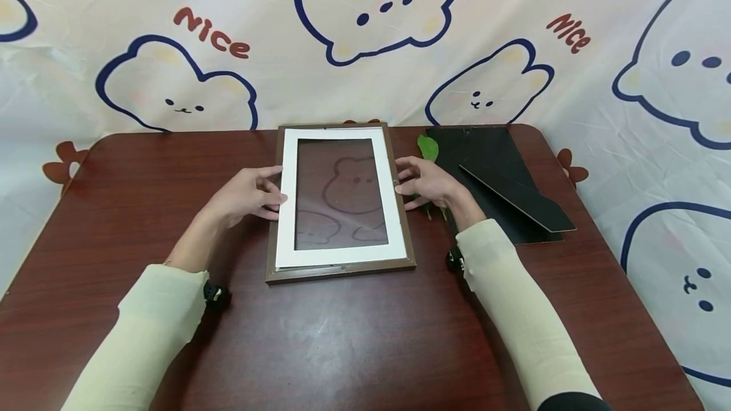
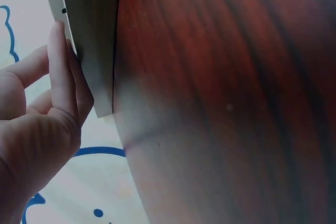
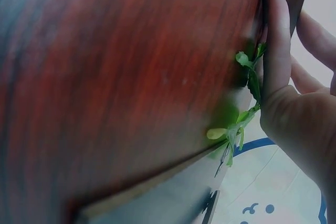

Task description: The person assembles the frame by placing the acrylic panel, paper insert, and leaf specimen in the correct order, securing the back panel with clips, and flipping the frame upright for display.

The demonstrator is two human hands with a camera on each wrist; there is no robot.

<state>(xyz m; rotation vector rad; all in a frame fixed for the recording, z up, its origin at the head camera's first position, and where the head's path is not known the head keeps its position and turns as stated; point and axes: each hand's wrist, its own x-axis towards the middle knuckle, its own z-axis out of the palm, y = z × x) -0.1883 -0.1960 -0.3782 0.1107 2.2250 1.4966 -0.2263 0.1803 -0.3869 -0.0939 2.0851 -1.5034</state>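
Observation:
A brown picture frame (image 1: 340, 269) lies on the dark red wooden table with a white mat (image 1: 331, 257) over it. The mat surrounds a clear pane (image 1: 342, 195) that carries faint reflections. At the frame's left side, my left hand (image 1: 249, 195) holds the edge, its thumb by the mat's border. My right hand (image 1: 428, 184) holds the opposite side, thumb and fingers bent against the edge. Both wrist views show the left fingers (image 2: 62, 77) and right fingers (image 3: 278, 40) along the frame's side. The undersides of the fingertips are partly hidden.
Right of the frame, a black backing board (image 1: 480, 144) lies with its stand leg (image 1: 516, 198) tilted up. A green leaf sprig (image 1: 428, 147) sits between that board and the frame, partly behind my right hand. A printed white cloth (image 1: 365, 94) hangs behind the table.

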